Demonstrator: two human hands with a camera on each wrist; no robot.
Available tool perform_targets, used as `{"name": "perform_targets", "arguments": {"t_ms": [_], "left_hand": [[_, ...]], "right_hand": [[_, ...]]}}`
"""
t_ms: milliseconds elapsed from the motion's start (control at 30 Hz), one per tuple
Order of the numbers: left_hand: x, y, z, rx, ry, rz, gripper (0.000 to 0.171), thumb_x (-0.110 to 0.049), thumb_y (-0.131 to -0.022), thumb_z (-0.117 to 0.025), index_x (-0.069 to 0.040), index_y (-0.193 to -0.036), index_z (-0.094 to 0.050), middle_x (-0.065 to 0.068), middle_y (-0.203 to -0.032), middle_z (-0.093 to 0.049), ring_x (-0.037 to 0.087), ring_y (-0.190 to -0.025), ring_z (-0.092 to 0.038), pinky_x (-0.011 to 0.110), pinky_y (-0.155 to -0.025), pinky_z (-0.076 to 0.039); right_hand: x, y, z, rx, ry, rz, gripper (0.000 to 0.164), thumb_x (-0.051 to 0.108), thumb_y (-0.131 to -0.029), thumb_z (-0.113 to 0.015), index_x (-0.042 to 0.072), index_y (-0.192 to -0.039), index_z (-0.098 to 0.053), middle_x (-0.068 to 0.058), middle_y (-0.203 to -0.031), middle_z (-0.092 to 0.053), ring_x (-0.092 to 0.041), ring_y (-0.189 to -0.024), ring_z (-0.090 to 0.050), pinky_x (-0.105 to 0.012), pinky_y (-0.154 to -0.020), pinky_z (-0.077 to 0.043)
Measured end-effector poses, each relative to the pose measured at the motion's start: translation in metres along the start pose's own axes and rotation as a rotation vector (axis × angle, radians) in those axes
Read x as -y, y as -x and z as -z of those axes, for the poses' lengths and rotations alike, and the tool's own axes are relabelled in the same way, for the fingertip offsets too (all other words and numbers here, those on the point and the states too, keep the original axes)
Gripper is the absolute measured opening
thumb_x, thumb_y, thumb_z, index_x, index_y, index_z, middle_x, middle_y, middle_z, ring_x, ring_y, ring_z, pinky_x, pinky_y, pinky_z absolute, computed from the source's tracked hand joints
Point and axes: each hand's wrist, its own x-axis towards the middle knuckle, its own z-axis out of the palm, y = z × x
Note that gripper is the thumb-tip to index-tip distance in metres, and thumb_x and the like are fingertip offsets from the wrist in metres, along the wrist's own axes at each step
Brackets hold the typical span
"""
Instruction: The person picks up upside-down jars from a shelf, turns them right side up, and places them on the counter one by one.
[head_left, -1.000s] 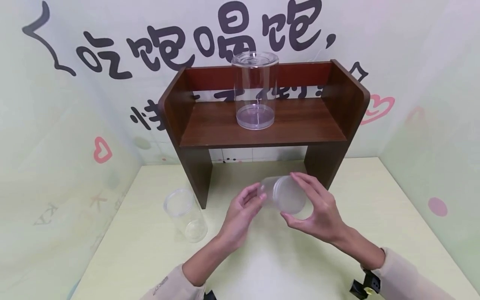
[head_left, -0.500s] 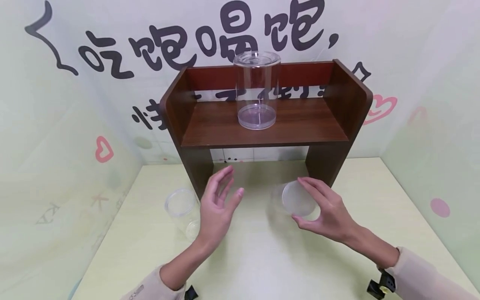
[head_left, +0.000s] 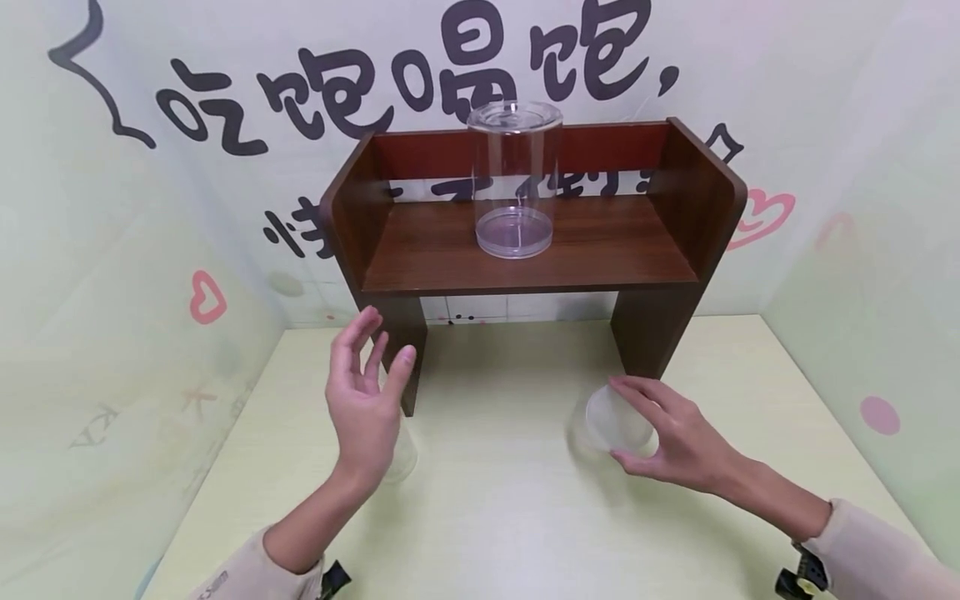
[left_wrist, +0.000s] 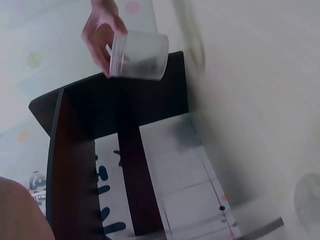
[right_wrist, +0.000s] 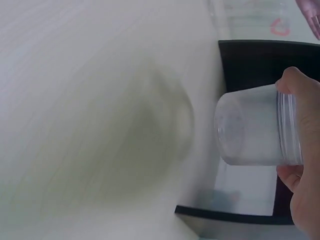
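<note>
My right hand (head_left: 678,437) grips a short clear plastic jar (right_wrist: 250,127) round its frosted lid (head_left: 618,419), thumb on one side and fingers on the other. The jar hangs upright over the table, lid on top, its base a little above the surface in the right wrist view. My left hand (head_left: 362,417) is raised at the left with fingers loosely bent and thumb apart, holding nothing. It overlaps a second clear jar (head_left: 402,458) standing on the table; most of that jar is hidden in the head view. The jar's edge (left_wrist: 307,205) shows in the left wrist view.
A dark brown wooden shelf (head_left: 525,287) stands at the back of the pale table (head_left: 495,508). On its board is a tall clear jar (head_left: 514,183), upside down. A printed cloth wall (head_left: 112,250) encloses the back and sides.
My left hand has let go of the short jar and swung left, in front of the second jar. My right hand has carried the short jar rightward and lower, tipping it more upright.
</note>
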Motion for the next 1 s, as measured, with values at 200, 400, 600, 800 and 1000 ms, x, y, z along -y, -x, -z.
{"name": "perform_targets", "arguments": {"t_ms": [200, 400, 600, 800, 1000], "left_hand": [[-0.001, -0.012, 0.015, -0.075, -0.018, 0.062, 0.061, 0.008, -0.093, -0.073, 0.004, -0.149, -0.049, 0.012, -0.15, -0.051, 0.03, -0.143, -0.047, 0.034, -0.122, -0.04], [0.0, -0.028, 0.028, -0.101, -0.12, 0.138, 0.061, 0.0, -0.095, -0.076, -0.002, -0.151, -0.051, 0.002, -0.149, -0.054, 0.021, -0.14, -0.05, 0.032, -0.121, -0.041], [0.0, -0.047, 0.041, -0.018, -0.262, 0.285, 0.065, -0.01, -0.096, -0.078, -0.007, -0.155, -0.05, 0.005, -0.154, -0.053, 0.021, -0.144, -0.049, 0.033, -0.122, -0.04], [0.007, -0.06, 0.046, 0.056, -0.343, 0.336, 0.066, -0.013, -0.096, -0.078, -0.006, -0.155, -0.049, 0.006, -0.155, -0.054, 0.02, -0.142, -0.052, 0.035, -0.121, -0.042], [0.013, -0.065, 0.046, 0.046, -0.344, 0.302, 0.056, -0.01, -0.094, -0.08, -0.006, -0.146, -0.06, 0.005, -0.142, -0.064, 0.018, -0.128, -0.064, 0.028, -0.106, -0.055]], "right_hand": [[-0.006, 0.016, 0.007, 0.058, 0.035, 0.007, 0.075, 0.06, -0.095, -0.061, -0.001, -0.139, -0.064, -0.013, -0.132, -0.066, -0.029, -0.114, -0.068, -0.012, -0.111, -0.039], [-0.012, 0.025, 0.014, 0.11, 0.035, 0.052, 0.073, 0.059, -0.095, -0.062, -0.001, -0.136, -0.066, -0.011, -0.129, -0.068, -0.026, -0.112, -0.07, -0.019, -0.101, -0.051], [-0.016, 0.031, 0.024, 0.163, 0.042, 0.044, 0.07, 0.056, -0.093, -0.068, 0.001, -0.136, -0.067, -0.007, -0.132, -0.067, -0.023, -0.114, -0.07, -0.015, -0.102, -0.049], [-0.022, 0.034, 0.031, 0.199, 0.03, 0.04, 0.074, 0.041, -0.081, -0.088, 0.0, -0.138, -0.066, -0.009, -0.132, -0.067, -0.027, -0.114, -0.07, -0.009, -0.108, -0.042], [-0.029, 0.039, 0.035, 0.252, 0.041, -0.02, 0.075, 0.034, -0.074, -0.094, 0.004, -0.137, -0.067, -0.004, -0.132, -0.068, -0.023, -0.115, -0.07, -0.008, -0.106, -0.042]]}}
